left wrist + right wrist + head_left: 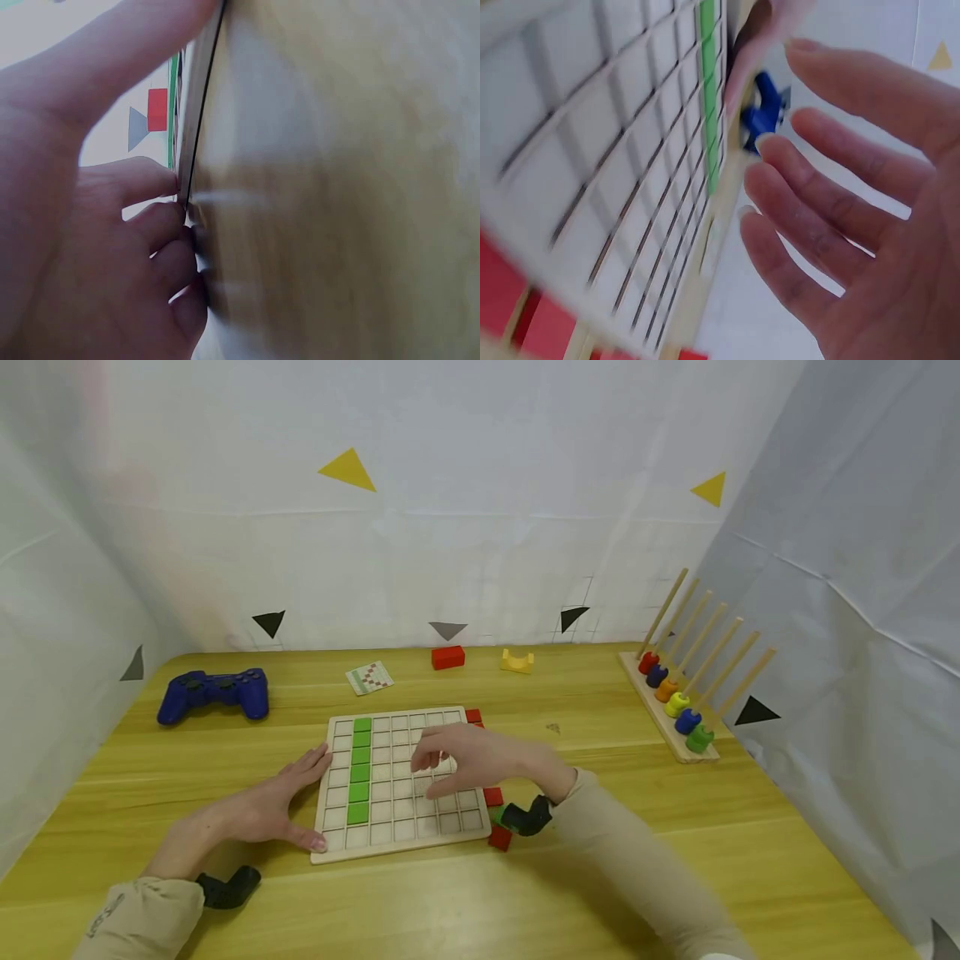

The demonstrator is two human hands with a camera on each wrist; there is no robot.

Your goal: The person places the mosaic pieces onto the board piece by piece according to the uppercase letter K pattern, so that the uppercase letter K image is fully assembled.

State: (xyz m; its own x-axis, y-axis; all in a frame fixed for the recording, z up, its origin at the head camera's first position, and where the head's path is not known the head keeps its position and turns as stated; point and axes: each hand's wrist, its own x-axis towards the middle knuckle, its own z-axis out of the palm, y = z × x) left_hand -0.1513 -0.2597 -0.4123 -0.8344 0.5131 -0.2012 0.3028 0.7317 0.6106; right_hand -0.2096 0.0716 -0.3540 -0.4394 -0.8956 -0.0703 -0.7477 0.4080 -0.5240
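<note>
A wooden grid board point(382, 812) lies on the table, with a column of several green tiles point(360, 772) set in its second column from the left. My left hand point(262, 810) rests at the board's left edge, thumb at the near corner and fingers spread along the side. Over the right half of the board hovers my right hand point(480, 756), fingers loosely bent with nothing between them in the right wrist view. Several red tiles point(499, 838) lie along the board's right side, partly hidden by my right forearm. A bit of green point(498, 815) shows beside my right wrist.
Behind the board are a small patterned card point(370, 678), a red block point(448, 657) and a yellow arched block point(517, 662). A blue game controller point(213, 693) lies at the back left. On the right stands a peg rack point(686, 747) with coloured beads and tall rods.
</note>
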